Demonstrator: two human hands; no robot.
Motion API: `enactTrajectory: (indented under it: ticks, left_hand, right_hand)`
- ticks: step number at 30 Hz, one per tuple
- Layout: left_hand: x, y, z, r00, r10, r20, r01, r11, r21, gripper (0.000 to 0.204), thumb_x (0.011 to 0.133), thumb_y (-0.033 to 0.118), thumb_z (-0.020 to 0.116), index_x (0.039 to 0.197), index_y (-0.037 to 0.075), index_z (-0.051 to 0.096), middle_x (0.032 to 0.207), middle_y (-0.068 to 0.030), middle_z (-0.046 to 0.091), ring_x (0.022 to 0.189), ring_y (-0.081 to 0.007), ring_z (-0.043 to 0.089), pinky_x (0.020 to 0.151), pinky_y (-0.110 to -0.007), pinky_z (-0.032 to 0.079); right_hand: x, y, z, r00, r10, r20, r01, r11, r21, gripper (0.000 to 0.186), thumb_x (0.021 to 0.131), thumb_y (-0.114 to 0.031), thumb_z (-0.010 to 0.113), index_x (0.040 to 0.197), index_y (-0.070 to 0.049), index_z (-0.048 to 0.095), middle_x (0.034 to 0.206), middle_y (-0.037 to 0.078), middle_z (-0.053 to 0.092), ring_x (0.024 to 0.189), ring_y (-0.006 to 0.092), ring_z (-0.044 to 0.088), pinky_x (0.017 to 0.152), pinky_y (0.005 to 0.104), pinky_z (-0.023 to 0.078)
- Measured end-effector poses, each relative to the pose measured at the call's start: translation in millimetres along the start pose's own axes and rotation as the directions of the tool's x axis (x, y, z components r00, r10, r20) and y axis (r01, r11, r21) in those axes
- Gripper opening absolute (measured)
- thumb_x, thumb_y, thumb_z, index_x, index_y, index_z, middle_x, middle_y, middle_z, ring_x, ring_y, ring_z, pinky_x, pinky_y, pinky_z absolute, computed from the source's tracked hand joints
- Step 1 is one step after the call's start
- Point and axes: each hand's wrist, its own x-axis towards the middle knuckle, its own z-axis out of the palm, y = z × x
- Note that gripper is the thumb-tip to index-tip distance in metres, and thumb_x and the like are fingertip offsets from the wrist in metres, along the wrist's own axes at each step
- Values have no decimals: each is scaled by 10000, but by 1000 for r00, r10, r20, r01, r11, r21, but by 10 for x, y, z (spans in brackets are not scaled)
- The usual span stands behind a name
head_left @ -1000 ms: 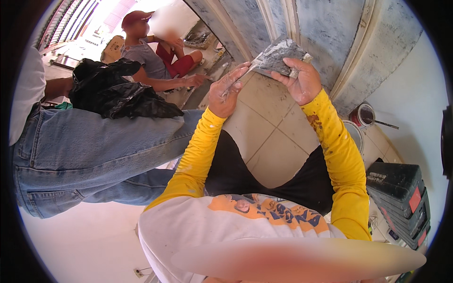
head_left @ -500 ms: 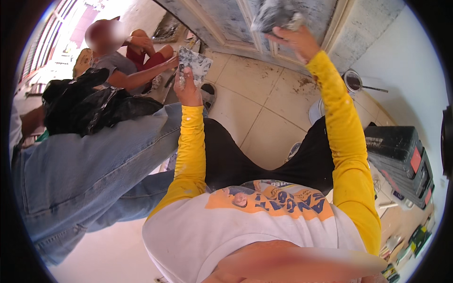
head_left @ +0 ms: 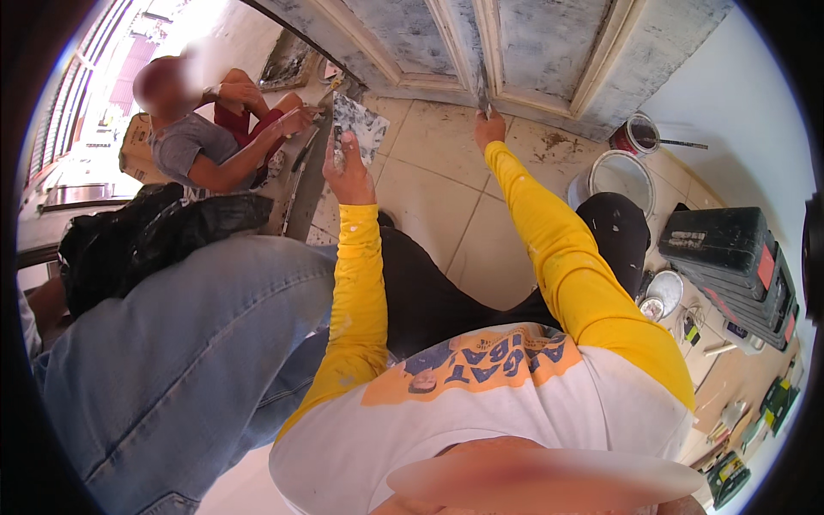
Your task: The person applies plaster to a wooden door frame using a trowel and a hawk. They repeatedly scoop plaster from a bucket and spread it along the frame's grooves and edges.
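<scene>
My left hand (head_left: 348,163) is wrapped around the handle of a flat metal plate (head_left: 364,124) smeared with grey and white compound, held up at the centre left. Further right, my right hand (head_left: 490,129) grips a scraper (head_left: 483,100) at the lower part of a grey, patchily coated panelled door (head_left: 541,60), by the pale moulding between two panels. The blade looks nearly edge-on; whether it touches the door I cannot tell.
A seated person in grey (head_left: 197,146) is at the left; another person's jeans (head_left: 172,352) lie close beside me with a black plastic bag (head_left: 120,249). Right are a paint can (head_left: 642,133), white bucket (head_left: 611,187), black toolbox (head_left: 712,236) and scattered tools (head_left: 730,416) on tiles (head_left: 438,197).
My hands were together at the plate and scraper a second ago. My left hand moved left with the plate; my right hand rose, then came down and leftward to the door's lower middle.
</scene>
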Motion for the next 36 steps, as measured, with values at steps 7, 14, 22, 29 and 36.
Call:
enactTrajectory:
  ticks: [7, 14, 22, 29, 36]
  left_hand:
    - [24, 5, 28, 996, -80, -45, 80, 997, -7, 600, 940, 327, 631, 1288, -134, 467, 1107, -154, 636, 1018, -141, 588, 895, -239, 455]
    - [13, -37, 27, 982, -151, -116, 156, 987, 34, 758, 860, 498, 678, 1251, -119, 476, 1142, -134, 604, 1004, -163, 548, 909, -289, 422]
    - [88, -194, 72, 998, -61, -35, 62, 998, 23, 598, 919, 339, 653, 1258, -120, 470, 1115, -131, 624, 984, -158, 567, 892, -287, 437]
    - [67, -249, 193, 996, -84, -21, 86, 991, 105, 523, 937, 314, 632, 1222, -106, 508, 1110, -129, 633, 980, -149, 592, 877, -270, 453]
    - [65, -284, 122, 1000, -14, -12, 15, 991, 136, 666, 917, 404, 640, 1230, -167, 502, 1032, -175, 652, 946, -175, 585, 866, -291, 461]
  right_hand:
    - [122, 110, 180, 994, -71, -87, 72, 997, 11, 397, 927, -104, 542, 1318, -37, 537, 1238, 230, 600, 1151, 360, 582, 949, 350, 459]
    - [280, 294, 498, 965, -152, -213, 144, 988, -53, 382, 911, -97, 555, 1287, -32, 559, 1231, 239, 597, 1158, 385, 564, 977, 373, 447]
    - [118, 407, 282, 996, -76, 42, 78, 996, -34, 424, 884, -73, 545, 1308, -65, 535, 1276, 206, 567, 1202, 363, 525, 1017, 378, 412]
    - [-106, 459, 388, 970, -227, -85, 213, 966, -147, 583, 837, 3, 552, 1399, -19, 397, 1417, 237, 416, 1284, 389, 432, 1067, 379, 375]
    - [190, 141, 549, 970, -241, -46, 235, 966, -107, 619, 839, -41, 554, 1425, -2, 357, 1468, 233, 332, 1279, 407, 426, 1069, 394, 377]
